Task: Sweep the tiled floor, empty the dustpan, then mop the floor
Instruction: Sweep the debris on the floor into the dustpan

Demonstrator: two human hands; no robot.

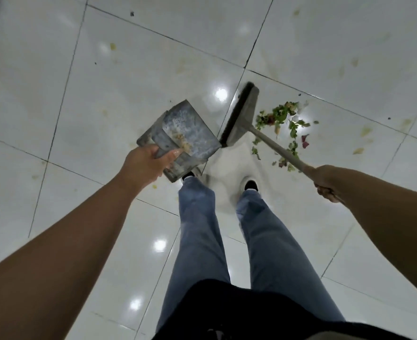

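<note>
Hands are working apart: left hand (pixel 143 165) gripping the dustpan (pixel 180 136) tilted to keep crumbs in, right hand (pixel 325 182) clutching the broom (pixel 241 114), seemingly herding leaf scraps (pixel 279 119) across the floor (pixel 104 94).

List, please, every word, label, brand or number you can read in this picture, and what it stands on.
None: no readable text shows anywhere.
The dustpan bears only scuffs and crumbs.
The broom head and handle carry no label.
The floor tiles show only stains and light glare.
</note>
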